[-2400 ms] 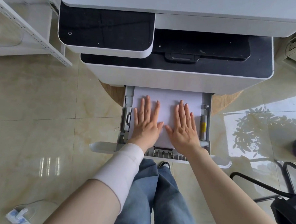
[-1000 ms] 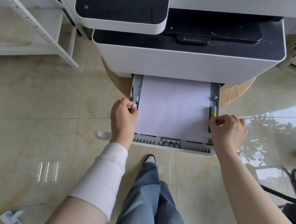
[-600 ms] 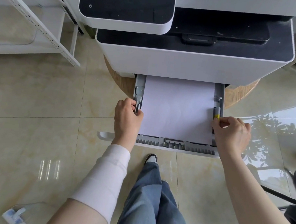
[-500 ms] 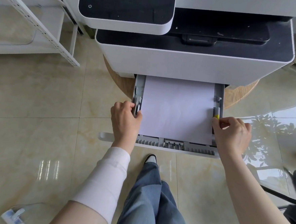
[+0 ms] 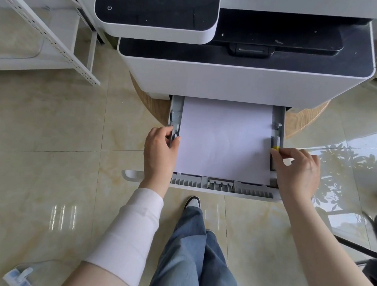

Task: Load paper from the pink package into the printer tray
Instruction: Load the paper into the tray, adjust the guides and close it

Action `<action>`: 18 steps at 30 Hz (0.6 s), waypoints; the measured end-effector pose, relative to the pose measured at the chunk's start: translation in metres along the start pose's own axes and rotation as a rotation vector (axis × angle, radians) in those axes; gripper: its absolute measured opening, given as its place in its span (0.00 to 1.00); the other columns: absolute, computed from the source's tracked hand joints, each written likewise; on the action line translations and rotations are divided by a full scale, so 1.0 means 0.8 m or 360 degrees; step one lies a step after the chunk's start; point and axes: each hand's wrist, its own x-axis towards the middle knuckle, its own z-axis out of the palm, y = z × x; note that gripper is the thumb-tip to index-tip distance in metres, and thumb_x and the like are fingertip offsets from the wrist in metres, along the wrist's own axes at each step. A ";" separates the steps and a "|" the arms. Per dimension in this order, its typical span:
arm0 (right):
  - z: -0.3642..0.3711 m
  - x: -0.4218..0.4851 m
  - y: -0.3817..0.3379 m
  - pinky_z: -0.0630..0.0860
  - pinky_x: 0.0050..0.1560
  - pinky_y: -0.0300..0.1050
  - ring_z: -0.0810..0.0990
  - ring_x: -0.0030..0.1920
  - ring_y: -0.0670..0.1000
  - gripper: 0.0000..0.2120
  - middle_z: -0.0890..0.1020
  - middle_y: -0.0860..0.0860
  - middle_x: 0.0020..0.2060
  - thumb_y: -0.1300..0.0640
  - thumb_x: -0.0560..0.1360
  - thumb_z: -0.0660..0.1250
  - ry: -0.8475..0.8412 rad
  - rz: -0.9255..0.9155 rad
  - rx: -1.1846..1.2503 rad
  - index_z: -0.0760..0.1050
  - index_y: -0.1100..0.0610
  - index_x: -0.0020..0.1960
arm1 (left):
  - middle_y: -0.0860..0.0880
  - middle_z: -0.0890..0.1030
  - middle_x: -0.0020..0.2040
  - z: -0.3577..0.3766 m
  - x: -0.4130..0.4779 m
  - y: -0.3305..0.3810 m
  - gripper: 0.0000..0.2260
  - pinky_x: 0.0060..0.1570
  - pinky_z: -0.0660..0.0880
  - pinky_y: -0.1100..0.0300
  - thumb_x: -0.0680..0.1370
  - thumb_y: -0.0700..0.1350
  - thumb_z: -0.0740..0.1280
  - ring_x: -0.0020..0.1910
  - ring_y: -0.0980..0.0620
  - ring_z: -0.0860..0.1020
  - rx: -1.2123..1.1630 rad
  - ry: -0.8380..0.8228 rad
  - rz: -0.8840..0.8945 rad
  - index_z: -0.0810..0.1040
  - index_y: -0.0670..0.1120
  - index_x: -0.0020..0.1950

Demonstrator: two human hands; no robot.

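Head view: paper [image 5: 224, 141] flat in pulled-out tray [image 5: 222, 187] beneath printer [image 5: 232, 83]. Left hand [image 5: 159, 151] pinching left guide [image 5: 175, 132]; right hand [image 5: 298, 170] pinching yellow-tabbed right guide [image 5: 275, 144]. Guides flush against stack edges.

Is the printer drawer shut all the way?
No, the tray sticks out from the printer, with white paper showing in it and a hand at each side.

Far end of the paper [image 5: 224, 141] hidden under the printer [image 5: 243, 84] beyond both grips, left hand [image 5: 160, 151] covering the near part of the left guide [image 5: 175, 130], printer top cut off by the frame, small white-blue object [image 5: 17, 277] behind the left arm too unclear to identify
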 end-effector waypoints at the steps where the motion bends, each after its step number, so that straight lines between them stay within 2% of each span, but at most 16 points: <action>1: 0.001 0.000 -0.001 0.59 0.41 0.42 0.70 0.50 0.60 0.11 0.83 0.57 0.44 0.51 0.74 0.66 0.0000 0.0016 0.0015 0.81 0.57 0.48 | 0.40 0.79 0.51 0.000 0.000 0.000 0.12 0.47 0.67 0.64 0.75 0.41 0.67 0.48 0.43 0.77 -0.0017 0.0008 -0.0002 0.77 0.40 0.58; 5: 0.015 0.000 -0.013 0.61 0.45 0.43 0.70 0.53 0.61 0.12 0.82 0.61 0.46 0.56 0.75 0.63 0.0012 0.0105 0.0121 0.81 0.63 0.48 | 0.38 0.80 0.50 0.003 -0.001 0.001 0.11 0.43 0.63 0.69 0.75 0.39 0.66 0.46 0.44 0.76 -0.0075 0.0021 0.0019 0.79 0.38 0.56; 8: 0.016 0.000 -0.010 0.61 0.45 0.43 0.69 0.54 0.61 0.12 0.82 0.61 0.47 0.56 0.76 0.62 -0.0015 0.0096 0.0104 0.80 0.62 0.50 | 0.37 0.80 0.49 0.003 -0.002 -0.002 0.11 0.43 0.62 0.70 0.76 0.38 0.65 0.45 0.43 0.77 -0.0078 0.0026 0.0063 0.78 0.38 0.57; 11: 0.006 0.003 0.001 0.60 0.44 0.42 0.68 0.55 0.60 0.12 0.83 0.57 0.49 0.52 0.76 0.63 -0.0093 0.0070 0.0047 0.81 0.57 0.51 | 0.38 0.81 0.50 0.001 -0.004 -0.006 0.11 0.47 0.66 0.64 0.76 0.36 0.63 0.49 0.41 0.77 -0.0058 0.0036 0.0072 0.79 0.38 0.57; 14: 0.006 0.001 -0.004 0.58 0.41 0.41 0.69 0.55 0.59 0.12 0.83 0.56 0.47 0.52 0.76 0.63 -0.0090 0.0109 0.0082 0.81 0.57 0.51 | 0.40 0.81 0.51 0.004 -0.011 -0.005 0.11 0.50 0.69 0.59 0.77 0.35 0.62 0.51 0.41 0.77 -0.0037 0.0065 0.0040 0.79 0.39 0.57; 18: 0.013 -0.002 -0.008 0.62 0.47 0.41 0.69 0.53 0.60 0.11 0.83 0.59 0.46 0.55 0.75 0.64 -0.0045 0.0133 0.0177 0.81 0.60 0.52 | 0.39 0.80 0.52 0.009 -0.017 0.002 0.12 0.51 0.71 0.54 0.78 0.36 0.61 0.53 0.41 0.76 -0.0057 0.0082 -0.0036 0.77 0.40 0.60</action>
